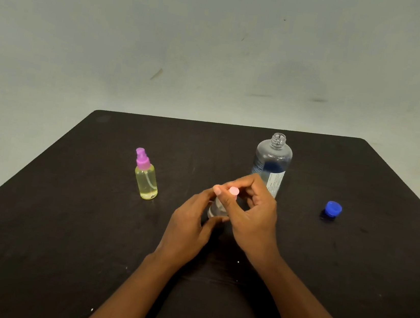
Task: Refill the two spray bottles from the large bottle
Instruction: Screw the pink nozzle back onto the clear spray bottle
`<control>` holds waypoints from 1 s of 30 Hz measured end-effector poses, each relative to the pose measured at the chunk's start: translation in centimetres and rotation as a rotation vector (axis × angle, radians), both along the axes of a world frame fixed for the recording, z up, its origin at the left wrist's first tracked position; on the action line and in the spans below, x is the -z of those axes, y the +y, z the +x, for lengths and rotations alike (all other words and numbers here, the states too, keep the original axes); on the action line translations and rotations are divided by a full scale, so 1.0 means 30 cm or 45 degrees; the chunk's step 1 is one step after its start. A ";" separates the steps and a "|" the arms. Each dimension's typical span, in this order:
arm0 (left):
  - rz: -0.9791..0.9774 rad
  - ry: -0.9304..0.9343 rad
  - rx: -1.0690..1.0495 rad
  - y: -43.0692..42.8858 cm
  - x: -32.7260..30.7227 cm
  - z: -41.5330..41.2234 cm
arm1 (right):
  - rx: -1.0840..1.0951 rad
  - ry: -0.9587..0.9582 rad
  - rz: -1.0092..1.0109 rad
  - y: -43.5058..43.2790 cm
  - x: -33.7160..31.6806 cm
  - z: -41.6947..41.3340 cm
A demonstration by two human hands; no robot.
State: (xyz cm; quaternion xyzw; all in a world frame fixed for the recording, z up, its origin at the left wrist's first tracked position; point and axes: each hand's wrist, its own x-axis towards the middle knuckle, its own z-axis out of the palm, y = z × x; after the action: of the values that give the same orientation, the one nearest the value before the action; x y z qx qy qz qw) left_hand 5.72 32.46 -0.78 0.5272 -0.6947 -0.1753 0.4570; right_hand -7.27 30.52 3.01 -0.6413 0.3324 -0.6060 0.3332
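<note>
**Desk:** What have your grips got?

**Operator:** On my feed, the left hand [190,217] is wrapped round the body of the small clear spray bottle [215,209], low over the middle of the bench [62,219]. The right hand [256,213] comes in from above and pinches the pink spray top [234,191] between thumb and fingertips. So both grips are grasping, one on the body and one on the top.

**Desk:** Top coming off or going on?

**Operator:** I can't tell. The neck is hidden behind the fingers, and I can't read a liquid level either.

**Desk:** And the source?

**Operator:** The large bottle [272,161] stands upright just behind the right hand, with its mouth open. Its blue cap [332,209] lies well apart to the right. I'd say the next move turns on this: the small bottle's long axis runs near upright, and the large bottle lies beyond it and to the right. That makes the right hand the nearer one to reach for it while the left steadies the small bottle.

**Desk:** The other sprayer?

**Operator:** The yellow spray bottle [146,182] has its purple top [141,157] on. It stands alone off to the left, nearer the left hand, touching nothing.
</note>
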 end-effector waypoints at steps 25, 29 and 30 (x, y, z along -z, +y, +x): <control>0.011 0.069 -0.022 0.001 -0.002 0.002 | -0.080 0.051 -0.026 -0.009 0.003 -0.009; 0.023 0.017 -0.028 0.000 0.001 0.001 | -0.050 -0.005 0.014 -0.003 -0.001 -0.004; 0.019 0.024 -0.028 0.002 -0.001 0.002 | -0.070 -0.008 0.023 -0.002 -0.003 -0.004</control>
State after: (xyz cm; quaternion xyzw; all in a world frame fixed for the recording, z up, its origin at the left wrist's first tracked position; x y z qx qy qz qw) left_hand 5.78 32.50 -0.76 0.5364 -0.6833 -0.1802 0.4614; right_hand -7.39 30.47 3.09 -0.6451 0.3191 -0.5957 0.3566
